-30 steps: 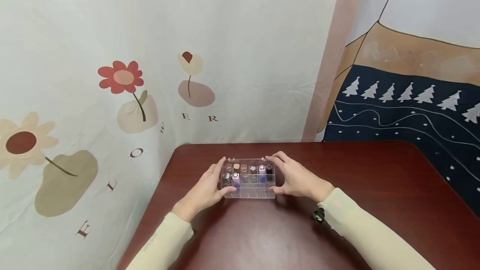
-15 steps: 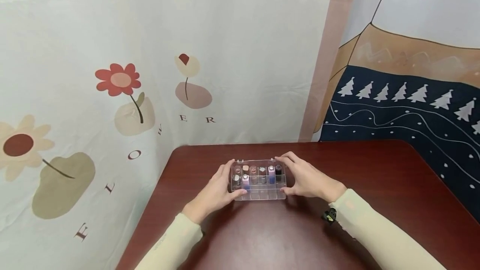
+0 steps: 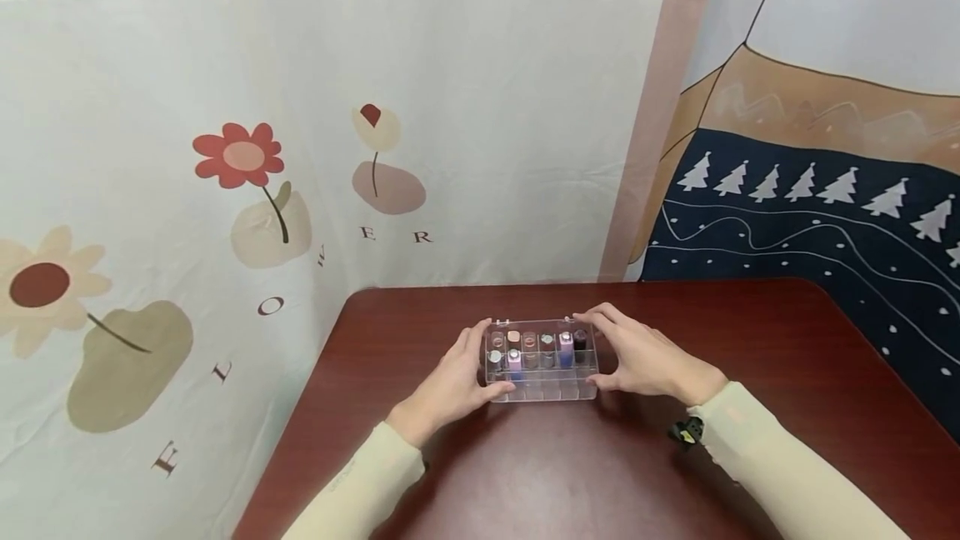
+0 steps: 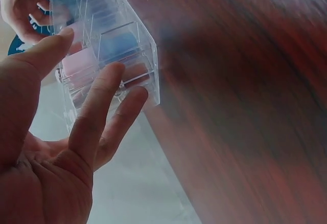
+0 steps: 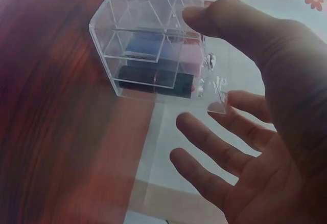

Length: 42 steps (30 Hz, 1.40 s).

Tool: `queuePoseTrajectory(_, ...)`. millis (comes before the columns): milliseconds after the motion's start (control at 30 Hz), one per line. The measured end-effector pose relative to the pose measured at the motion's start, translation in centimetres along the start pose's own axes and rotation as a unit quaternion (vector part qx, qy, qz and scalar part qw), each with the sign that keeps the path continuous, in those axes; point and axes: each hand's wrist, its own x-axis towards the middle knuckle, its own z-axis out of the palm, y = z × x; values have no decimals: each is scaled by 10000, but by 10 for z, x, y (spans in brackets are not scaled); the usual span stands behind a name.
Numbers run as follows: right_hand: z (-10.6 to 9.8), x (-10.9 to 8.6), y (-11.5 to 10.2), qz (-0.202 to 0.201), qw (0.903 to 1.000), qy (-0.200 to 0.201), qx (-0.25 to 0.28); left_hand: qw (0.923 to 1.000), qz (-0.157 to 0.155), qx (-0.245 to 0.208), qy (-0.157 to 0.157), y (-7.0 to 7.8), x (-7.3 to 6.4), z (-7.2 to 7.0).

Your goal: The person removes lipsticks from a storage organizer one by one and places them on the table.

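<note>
A clear plastic lipstick organizer stands over the table between both hands. Tubes fill its back row: a black tube at the right end, a pink-and-blue tube beside it. Two more stand at the left of the middle row; the front row shows bare dividers. My left hand grips the left end, thumb along the front, fingertips at the back corner. My right hand holds the right end, thumb at the front, index finger at the back top corner. In the right wrist view, its other fingers extend off the box.
The reddish-brown table reaches back to a pale flower-print curtain. A dark-blue tree-print cloth hangs at the right. A dark device sits under the right wrist.
Both hands have moved the organizer rightward over the table, keeping the same hold at its ends. The head view has turned slightly to the right.
</note>
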Motion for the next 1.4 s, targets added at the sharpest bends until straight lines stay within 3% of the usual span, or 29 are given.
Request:
queuePoseTrajectory(333,-16,-16,14,210,9997,-98,-35,9995,220,-123,-215,17,10,9)
queuePoseTrajectory(600,-21,-22,18,269,9996,-80,-10,9993,207,-171,-269,25,13,12)
queuePoseTrajectory(1167,-20,-21,17,493,9986,181,-87,9993,185,-143,-299,28,15,18)
queuePoseTrajectory(1400,-17,-20,14,370,9984,407,-117,9993,217,-126,-289,29,14,19)
